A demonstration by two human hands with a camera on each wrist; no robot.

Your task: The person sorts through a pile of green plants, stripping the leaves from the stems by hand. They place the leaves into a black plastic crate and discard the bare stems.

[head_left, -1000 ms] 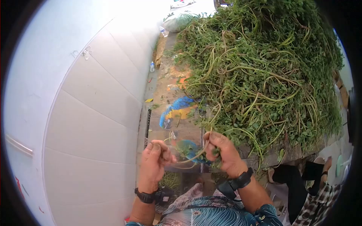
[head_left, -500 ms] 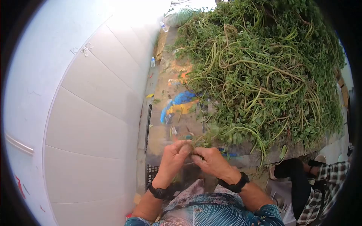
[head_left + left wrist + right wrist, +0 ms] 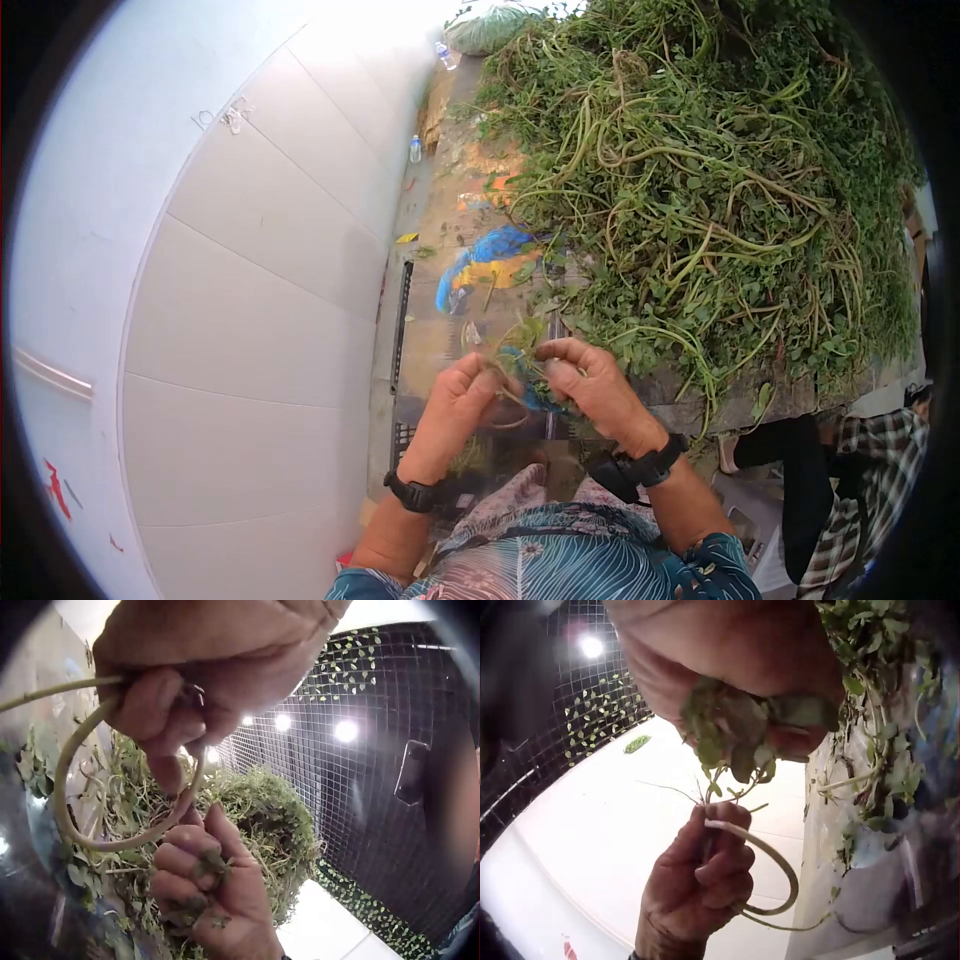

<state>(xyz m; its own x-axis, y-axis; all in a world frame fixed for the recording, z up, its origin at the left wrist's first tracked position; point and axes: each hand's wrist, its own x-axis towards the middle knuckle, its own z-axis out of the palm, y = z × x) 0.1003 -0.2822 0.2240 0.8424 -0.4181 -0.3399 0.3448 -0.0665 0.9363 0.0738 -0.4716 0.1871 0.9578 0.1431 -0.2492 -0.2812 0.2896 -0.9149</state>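
Note:
My left hand (image 3: 458, 405) grips a long pale-green plant stem (image 3: 789, 874), which bends into a loop beside the fingers. Just right of it, my right hand (image 3: 600, 395) has curled fingers around leafy green sprigs (image 3: 731, 739). In the left wrist view the looped stem runs between the two hands, its lower end reaching the right fingertips. Both hands are over the near edge of a table, left of a large heap of leafy stems (image 3: 700, 230).
The table top (image 3: 430, 350) bears a blue and yellow parrot picture (image 3: 490, 262) and scattered leaf bits. A pale padded panel (image 3: 250, 330) stands along the left. A water bottle (image 3: 415, 150) is near it. At lower right sits another person in a checked shirt (image 3: 880, 455).
The hands, apart with a stem between them at first, came together over the table's near edge, then parted slightly. The stem is now bent into a tighter loop by the left hand.

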